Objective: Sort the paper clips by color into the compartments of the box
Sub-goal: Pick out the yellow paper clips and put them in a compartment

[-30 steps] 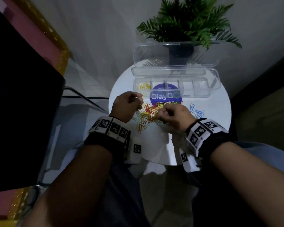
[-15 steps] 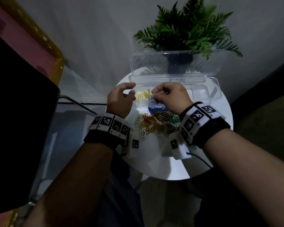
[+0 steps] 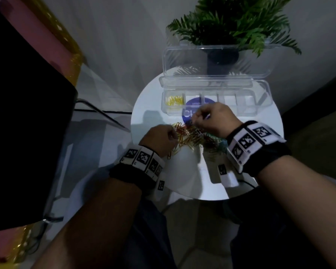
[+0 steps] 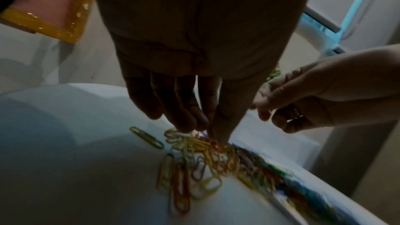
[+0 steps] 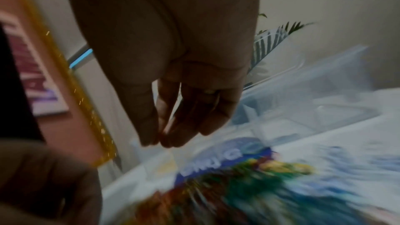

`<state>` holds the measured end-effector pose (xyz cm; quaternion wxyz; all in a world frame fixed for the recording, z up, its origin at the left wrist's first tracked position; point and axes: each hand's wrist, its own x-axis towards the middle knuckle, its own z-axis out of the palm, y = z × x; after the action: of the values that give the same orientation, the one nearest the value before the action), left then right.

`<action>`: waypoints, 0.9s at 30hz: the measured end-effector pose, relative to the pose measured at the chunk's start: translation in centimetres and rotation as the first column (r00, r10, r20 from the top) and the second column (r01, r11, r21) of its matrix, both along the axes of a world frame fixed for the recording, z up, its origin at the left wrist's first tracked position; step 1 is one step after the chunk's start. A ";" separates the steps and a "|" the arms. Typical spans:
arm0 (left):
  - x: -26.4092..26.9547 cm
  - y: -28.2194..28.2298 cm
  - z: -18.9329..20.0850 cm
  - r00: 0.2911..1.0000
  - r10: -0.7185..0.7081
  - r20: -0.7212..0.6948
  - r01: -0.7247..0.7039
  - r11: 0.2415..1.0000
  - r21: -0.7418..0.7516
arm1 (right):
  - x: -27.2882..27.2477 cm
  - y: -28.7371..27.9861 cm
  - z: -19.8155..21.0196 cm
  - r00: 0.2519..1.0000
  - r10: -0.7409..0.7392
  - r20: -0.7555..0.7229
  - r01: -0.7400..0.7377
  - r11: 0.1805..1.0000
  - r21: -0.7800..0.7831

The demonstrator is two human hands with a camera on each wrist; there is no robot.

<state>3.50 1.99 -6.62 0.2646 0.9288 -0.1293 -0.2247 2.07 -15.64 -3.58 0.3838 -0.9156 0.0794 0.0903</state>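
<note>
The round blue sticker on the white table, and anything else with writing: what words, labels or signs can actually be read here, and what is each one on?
"Cl": white letters on the blue sticker in the head view; the right hand hides the rest.
"G": white, on the same sticker in the right wrist view; its other letters are smeared.
Small line at the sticker's top: too small to read.
Purple letters on the pink board: too blurred.
Wristband squares: coded patterns, no words.

Wrist gear, pair
Black wristbands [image 3: 268, 158] with white square-coded marker blocks [image 3: 144, 157]; bare forearms; ring [image 4: 295, 117] on right hand.
</note>
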 end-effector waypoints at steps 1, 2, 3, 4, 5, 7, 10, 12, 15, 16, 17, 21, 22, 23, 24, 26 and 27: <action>-0.3 -0.2 0.0 0.999 -0.029 -0.019 0.030 0.999 0.027 | -0.7 -0.4 -0.6 0.998 0.041 -0.050 -0.043 0.999 -0.034; -0.6 -0.3 -0.1 0.998 -0.055 -0.033 0.057 0.997 0.053 | -1.4 -0.6 -1.1 0.994 0.064 -0.089 -0.069 0.996 -0.061; -0.8 -0.5 -0.1 0.996 -0.080 -0.041 0.083 0.993 0.080 | -1.8 -0.8 -1.6 0.991 0.069 -0.112 -0.078 0.993 -0.085; -1.0 -0.7 -0.1 0.994 -0.101 -0.047 0.106 0.988 0.114 | -2.2 -0.8 -2.0 0.990 0.068 -0.120 -0.081 0.991 -0.109; -1.2 -0.8 -0.1 0.992 -0.121 -0.046 0.127 0.981 0.149 | -2.5 -0.8 -2.3 0.990 0.075 -0.123 -0.092 0.986 -0.137; -1.3 -1.2 0.0 0.987 -0.155 -0.029 0.158 0.966 0.207 | -2.8 -0.6 -2.8 0.983 0.109 -0.146 -0.137 0.970 -0.198; -1.3 -1.7 0.1 0.980 -0.199 -0.004 0.194 0.947 0.257 | -3.2 -0.3 -3.3 0.976 0.114 -0.185 -0.156 0.960 -0.233; -1.3 -1.8 0.0 0.977 -0.211 0.006 0.203 0.947 0.250 | -3.4 -0.4 -3.5 0.980 0.104 -0.168 -0.142 0.962 -0.235; -1.1 -1.5 -0.2 0.983 -0.179 0.029 0.170 0.964 0.203 | -3.7 -0.9 -3.8 0.986 0.090 -0.137 -0.116 0.974 -0.195; -1.0 -1.4 -0.2 0.988 -0.151 0.031 0.144 0.975 0.172 | -3.8 -1.1 -3.8 0.990 0.064 -0.128 -0.085 0.982 -0.166; -0.8 -1.2 -0.3 0.993 -0.116 0.032 0.111 0.985 0.130 | -3.9 -1.4 -3.9 0.992 0.032 -0.122 -0.047 0.991 -0.128; -0.1 -0.7 -0.4 0.993 0.110 -0.054 -0.118 0.976 -0.182 | -4.1 -1.9 -3.7 0.984 -0.097 -0.152 0.107 0.992 0.065; 0.0 -0.7 -0.1 0.979 0.156 -0.132 -0.187 0.944 -0.272 | -4.2 -1.9 -3.5 0.977 -0.124 -0.173 0.147 0.981 0.127; 0.1 -0.7 -0.1 0.963 0.183 -0.196 -0.242 0.908 -0.341 | -4.3 -1.9 -3.4 0.969 -0.144 -0.202 0.183 0.964 0.194; 0.3 -0.6 0.0 0.954 0.193 -0.230 -0.269 0.890 -0.368 | -4.3 -1.9 -3.3 0.961 -0.157 -0.229 0.217 0.938 0.269; 0.5 -0.6 -0.1 0.956 0.185 -0.226 -0.260 0.891 -0.373 | -4.2 -2.0 -3.1 0.951 -0.175 -0.257 0.265 0.888 0.376; 0.5 -0.7 -0.1 0.960 0.178 -0.216 -0.249 0.896 -0.367 | -4.2 -2.0 -3.0 0.950 -0.181 -0.255 0.273 0.878 0.392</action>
<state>3.96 1.28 -6.75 0.4778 0.8423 -0.0443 -0.2454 -2.14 -17.68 -6.61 0.5703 -0.7800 0.2054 0.1556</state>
